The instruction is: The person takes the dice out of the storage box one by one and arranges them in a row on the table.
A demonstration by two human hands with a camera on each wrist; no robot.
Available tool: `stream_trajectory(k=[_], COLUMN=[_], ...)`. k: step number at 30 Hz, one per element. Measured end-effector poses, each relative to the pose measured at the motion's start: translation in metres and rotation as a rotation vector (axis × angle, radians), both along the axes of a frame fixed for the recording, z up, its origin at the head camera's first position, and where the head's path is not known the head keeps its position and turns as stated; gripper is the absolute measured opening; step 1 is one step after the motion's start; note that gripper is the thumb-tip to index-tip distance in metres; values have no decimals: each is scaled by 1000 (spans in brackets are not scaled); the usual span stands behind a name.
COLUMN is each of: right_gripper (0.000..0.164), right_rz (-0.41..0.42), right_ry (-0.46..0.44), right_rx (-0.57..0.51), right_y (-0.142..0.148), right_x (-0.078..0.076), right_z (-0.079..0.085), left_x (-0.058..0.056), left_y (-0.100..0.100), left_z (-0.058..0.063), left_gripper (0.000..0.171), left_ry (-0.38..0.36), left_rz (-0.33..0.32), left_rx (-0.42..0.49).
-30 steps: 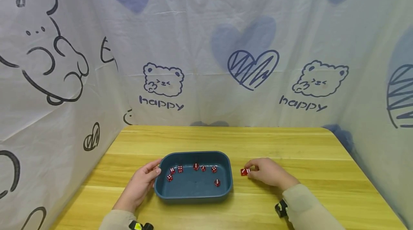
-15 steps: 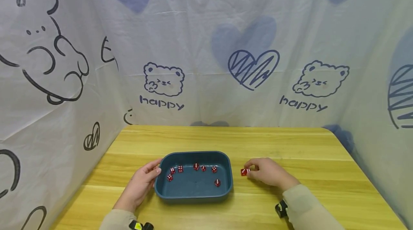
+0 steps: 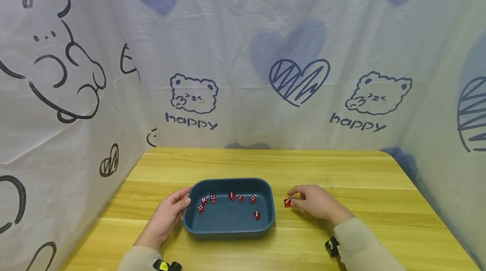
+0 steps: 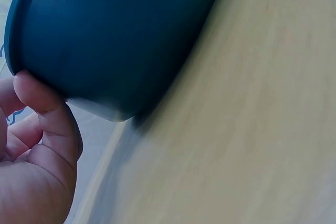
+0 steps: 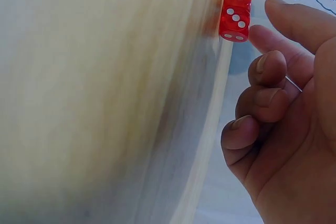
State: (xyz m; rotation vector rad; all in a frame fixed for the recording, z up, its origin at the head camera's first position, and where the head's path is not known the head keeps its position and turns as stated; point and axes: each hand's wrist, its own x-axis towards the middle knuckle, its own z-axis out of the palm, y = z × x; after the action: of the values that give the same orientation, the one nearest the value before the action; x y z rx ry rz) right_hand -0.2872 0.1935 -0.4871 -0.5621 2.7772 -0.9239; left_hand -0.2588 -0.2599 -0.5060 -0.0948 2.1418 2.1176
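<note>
In the head view, a dark teal plastic tray (image 3: 228, 225) stands on the table with several red dice inside, one of them a die (image 3: 256, 215) near its right end. My left hand (image 3: 167, 216) grips the tray's left end, its thumb at the rim; the left wrist view shows the thumb against the tray wall (image 4: 115, 40). To the right of the tray, red dice (image 5: 236, 17) with white dots sit close together on the table. Beside them is my right hand (image 3: 317, 205), thumb and forefinger apart; the right wrist view shows its other fingers loosely bent.
The yellow wood-grain table (image 3: 341, 174) reaches back to a white curtain (image 3: 243, 123) printed with hearts, bears and lettering. The curtain also hangs along the left and right sides. Black wrist cameras sit at both cuffs, one by the right sleeve (image 3: 360, 237).
My right forefinger has lifted slightly from the thumb beside the dice. One of those dice now shows less past the thumb. My left hand and the tray keep their place.
</note>
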Motion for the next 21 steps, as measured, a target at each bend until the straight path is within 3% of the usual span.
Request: stream_trajectory(k=[21], right_gripper=[30], right_rz=[12], right_ry=[43], right_rx=[6], right_y=[-8], right_x=[-2], right_z=[7], left_x=[0], left_y=[0], left_z=[1], left_gripper=[46], left_ry=[10], left_rz=[-2], left_rx=[-6])
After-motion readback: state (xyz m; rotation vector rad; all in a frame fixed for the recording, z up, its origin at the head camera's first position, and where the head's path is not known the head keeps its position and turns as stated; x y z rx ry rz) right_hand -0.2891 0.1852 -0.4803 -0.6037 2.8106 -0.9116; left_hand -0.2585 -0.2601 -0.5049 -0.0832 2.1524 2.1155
